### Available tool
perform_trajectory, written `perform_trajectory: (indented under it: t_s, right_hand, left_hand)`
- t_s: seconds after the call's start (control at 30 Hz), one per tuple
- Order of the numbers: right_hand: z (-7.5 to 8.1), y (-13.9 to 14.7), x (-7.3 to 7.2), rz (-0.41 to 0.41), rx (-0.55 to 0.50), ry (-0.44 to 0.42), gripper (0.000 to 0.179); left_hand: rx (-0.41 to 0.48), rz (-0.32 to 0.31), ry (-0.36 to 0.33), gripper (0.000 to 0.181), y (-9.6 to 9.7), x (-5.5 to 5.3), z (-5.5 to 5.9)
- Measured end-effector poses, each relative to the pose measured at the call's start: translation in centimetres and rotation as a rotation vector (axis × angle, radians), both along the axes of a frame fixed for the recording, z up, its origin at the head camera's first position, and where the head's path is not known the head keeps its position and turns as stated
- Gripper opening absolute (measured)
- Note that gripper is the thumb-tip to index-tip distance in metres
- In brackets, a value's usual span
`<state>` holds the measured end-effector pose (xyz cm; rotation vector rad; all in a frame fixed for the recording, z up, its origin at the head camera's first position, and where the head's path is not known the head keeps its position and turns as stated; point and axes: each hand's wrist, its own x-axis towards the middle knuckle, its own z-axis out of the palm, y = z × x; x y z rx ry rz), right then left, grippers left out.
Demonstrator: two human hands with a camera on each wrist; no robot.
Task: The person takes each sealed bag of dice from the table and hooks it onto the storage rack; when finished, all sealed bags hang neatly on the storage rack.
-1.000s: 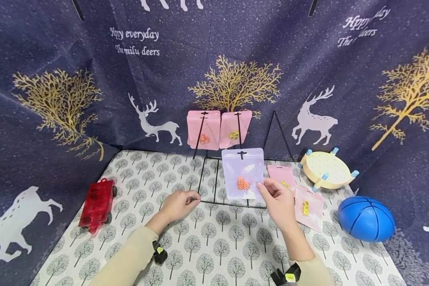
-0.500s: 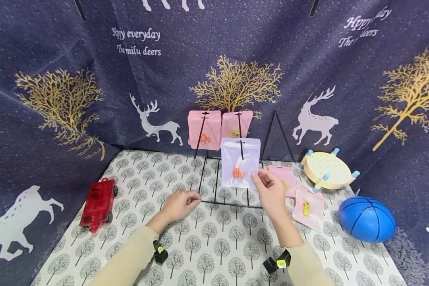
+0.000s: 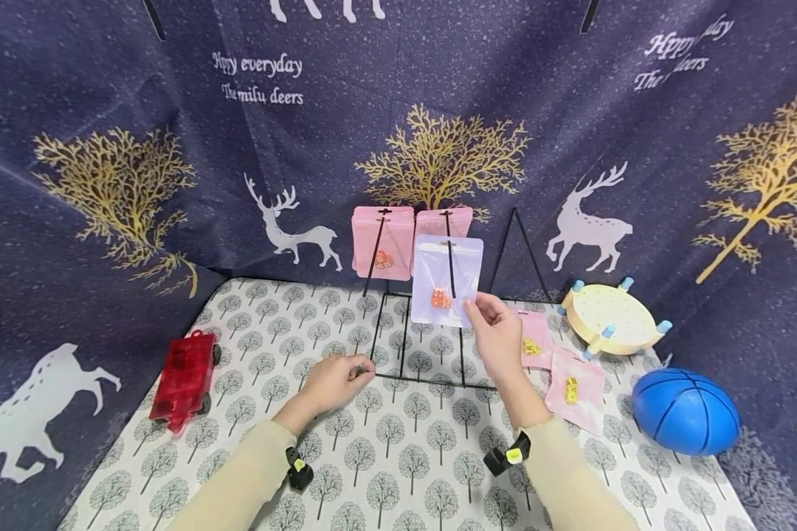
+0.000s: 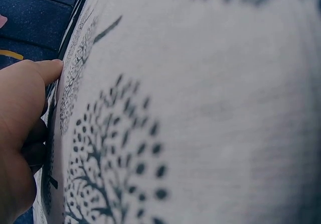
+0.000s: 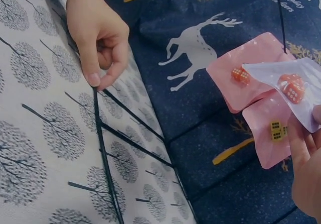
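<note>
My right hand [image 3: 501, 332] pinches the lower right edge of a pale purple zip pouch [image 3: 428, 265] with orange dice [image 3: 440, 298] inside. One prong of a black wire rack [image 3: 405, 378] passes through the pouch's hang hole, its tip pointing toward me. At the rack's front left corner, my left hand [image 3: 332, 381] pinches the base wire between thumb and finger; the right wrist view shows this grip clearly. Behind the purple pouch hangs a pink pouch [image 5: 266, 133] with yellow dice, partly covered. Left of it, another pink pouch [image 3: 365, 247] with orange dice hangs on its own prong.
Two pink pouches [image 3: 578, 383] with yellow dice lie on the patterned cloth to the right. Beyond them sit a yellow toy stool [image 3: 609, 317] with blue legs and a blue ball [image 3: 685, 411]. A red toy car [image 3: 186, 376] is at far left; a dark backdrop [image 3: 292, 133] stands behind.
My right hand has moved up and away from me, sliding the purple pouch farther back along the prong, over more of the pink pouch behind. The left hand has stayed on the rack.
</note>
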<state>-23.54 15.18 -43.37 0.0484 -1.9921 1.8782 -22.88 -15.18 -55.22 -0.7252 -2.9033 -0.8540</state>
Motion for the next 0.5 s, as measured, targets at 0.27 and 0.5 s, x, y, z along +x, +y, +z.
perform_trajectory:
  t_s: [0.27,0.5]
  right_hand:
    - [2.7,-0.8,-0.7,-0.002,0.033,-0.001,0.021]
    - [0.6,-0.7,-4.3,-0.036,-0.041,0.003,0.022]
  left_hand:
    - [-0.017,0.014,-0.022,0.015,0.1,0.1,0.3]
    - [-0.015,0.012,-0.006,0.014,0.0,0.1,0.1]
